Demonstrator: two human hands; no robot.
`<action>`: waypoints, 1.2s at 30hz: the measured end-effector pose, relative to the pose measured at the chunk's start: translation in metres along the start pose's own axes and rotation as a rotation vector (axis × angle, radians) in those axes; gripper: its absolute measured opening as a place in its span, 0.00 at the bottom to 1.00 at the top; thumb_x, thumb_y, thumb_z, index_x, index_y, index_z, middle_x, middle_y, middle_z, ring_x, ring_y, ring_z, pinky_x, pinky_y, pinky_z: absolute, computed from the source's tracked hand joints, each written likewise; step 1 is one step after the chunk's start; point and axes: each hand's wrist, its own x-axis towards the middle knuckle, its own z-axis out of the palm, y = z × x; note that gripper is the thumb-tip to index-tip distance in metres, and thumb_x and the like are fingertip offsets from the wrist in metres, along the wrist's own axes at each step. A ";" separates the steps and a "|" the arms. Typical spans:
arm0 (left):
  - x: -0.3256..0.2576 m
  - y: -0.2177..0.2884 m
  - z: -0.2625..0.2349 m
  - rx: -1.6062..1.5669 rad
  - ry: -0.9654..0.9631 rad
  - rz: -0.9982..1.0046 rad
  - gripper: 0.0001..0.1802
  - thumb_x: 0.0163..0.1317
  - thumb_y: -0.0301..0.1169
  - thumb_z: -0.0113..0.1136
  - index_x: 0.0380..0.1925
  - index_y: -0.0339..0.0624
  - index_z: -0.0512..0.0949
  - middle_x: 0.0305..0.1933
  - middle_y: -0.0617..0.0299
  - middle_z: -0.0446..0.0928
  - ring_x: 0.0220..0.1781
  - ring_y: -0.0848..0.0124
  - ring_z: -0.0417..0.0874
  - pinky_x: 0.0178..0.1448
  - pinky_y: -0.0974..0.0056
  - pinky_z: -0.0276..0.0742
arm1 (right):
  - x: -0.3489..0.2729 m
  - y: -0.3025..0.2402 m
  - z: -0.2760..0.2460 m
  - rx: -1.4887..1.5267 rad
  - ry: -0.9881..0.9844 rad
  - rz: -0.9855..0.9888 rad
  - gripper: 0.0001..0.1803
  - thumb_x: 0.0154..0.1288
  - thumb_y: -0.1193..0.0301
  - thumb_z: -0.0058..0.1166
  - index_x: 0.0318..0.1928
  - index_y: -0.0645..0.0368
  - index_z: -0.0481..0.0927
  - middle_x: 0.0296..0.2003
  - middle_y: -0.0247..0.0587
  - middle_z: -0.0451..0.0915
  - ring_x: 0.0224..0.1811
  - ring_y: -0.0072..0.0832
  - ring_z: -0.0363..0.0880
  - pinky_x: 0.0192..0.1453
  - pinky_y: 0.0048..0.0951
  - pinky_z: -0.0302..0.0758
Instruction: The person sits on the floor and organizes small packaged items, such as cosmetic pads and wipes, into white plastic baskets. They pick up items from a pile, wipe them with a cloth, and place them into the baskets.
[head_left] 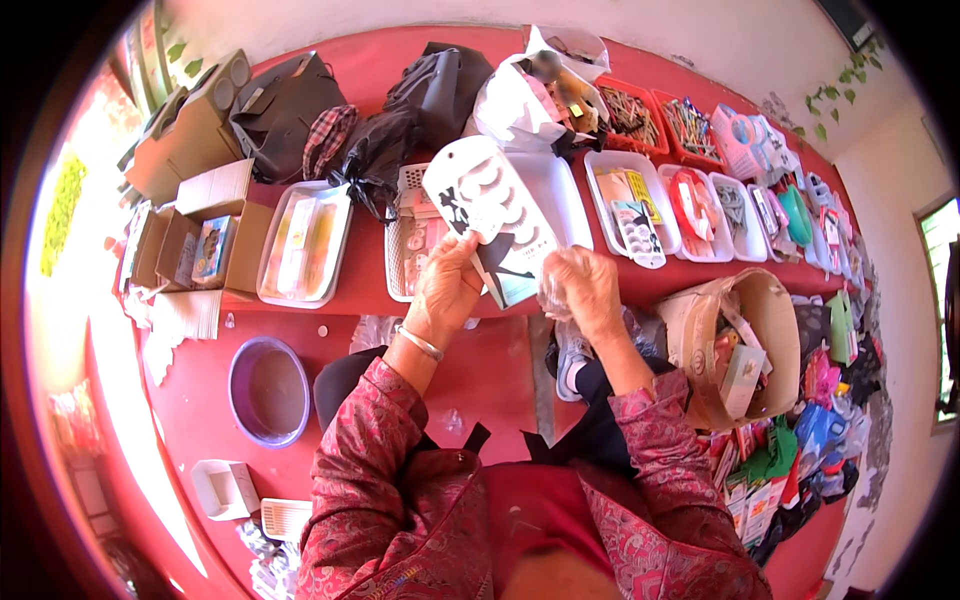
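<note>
A white card pack of false eyelashes (497,192), with several pairs of lashes on it and a dark design on its lower part, tilts above the red ledge. My left hand (447,283) pinches its lower left edge, thumb on the front. At its lower right corner my right hand (590,290) is closed on a crumpled clear plastic wrapper (551,290). Whether the wrapper still covers part of the pack I cannot tell. Behind the pack stands a white tray (574,205), partly hidden. A similar eyelash pack (638,232) lies in the tray to the right.
Trays and red baskets (630,117) line the ledge (372,290). Left are an open cardboard box (250,240) and black bags (285,110). Below stand a purple basin (270,392) and a brown bin (700,350) with packaging, beside heaped packets (770,460).
</note>
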 end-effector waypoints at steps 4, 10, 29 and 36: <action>0.008 0.009 -0.012 -0.185 0.161 0.086 0.12 0.64 0.26 0.45 0.46 0.34 0.69 0.47 0.56 0.75 0.52 0.65 0.75 0.60 0.57 0.69 | 0.021 -0.008 -0.021 0.775 0.249 0.398 0.19 0.61 0.56 0.51 0.31 0.62 0.75 0.24 0.32 0.75 0.24 0.19 0.74 0.27 0.21 0.71; 0.001 0.021 -0.002 -0.502 -0.279 -0.203 0.23 0.64 0.34 0.41 0.53 0.26 0.61 0.24 0.64 0.57 0.23 0.76 0.58 0.25 0.75 0.62 | -0.009 -0.020 0.002 0.282 -0.254 0.050 0.13 0.58 0.63 0.55 0.32 0.61 0.76 0.25 0.33 0.77 0.31 0.18 0.74 0.38 0.21 0.71; -0.016 -0.054 0.007 0.326 0.384 -0.006 0.12 0.66 0.34 0.38 0.38 0.39 0.69 0.33 0.61 0.72 0.31 0.72 0.75 0.32 0.68 0.75 | 0.034 0.003 -0.003 -0.200 0.045 0.026 0.10 0.58 0.74 0.49 0.41 0.62 0.71 0.25 0.45 0.75 0.24 0.34 0.74 0.29 0.33 0.71; 0.007 -0.062 -0.023 0.378 0.542 0.104 0.11 0.62 0.31 0.42 0.43 0.40 0.60 0.36 0.57 0.70 0.33 0.66 0.77 0.29 0.60 0.80 | -0.006 0.017 -0.029 0.613 -0.504 0.368 0.37 0.51 0.53 0.61 0.54 0.66 0.66 0.36 0.36 0.77 0.38 0.17 0.74 0.43 0.19 0.71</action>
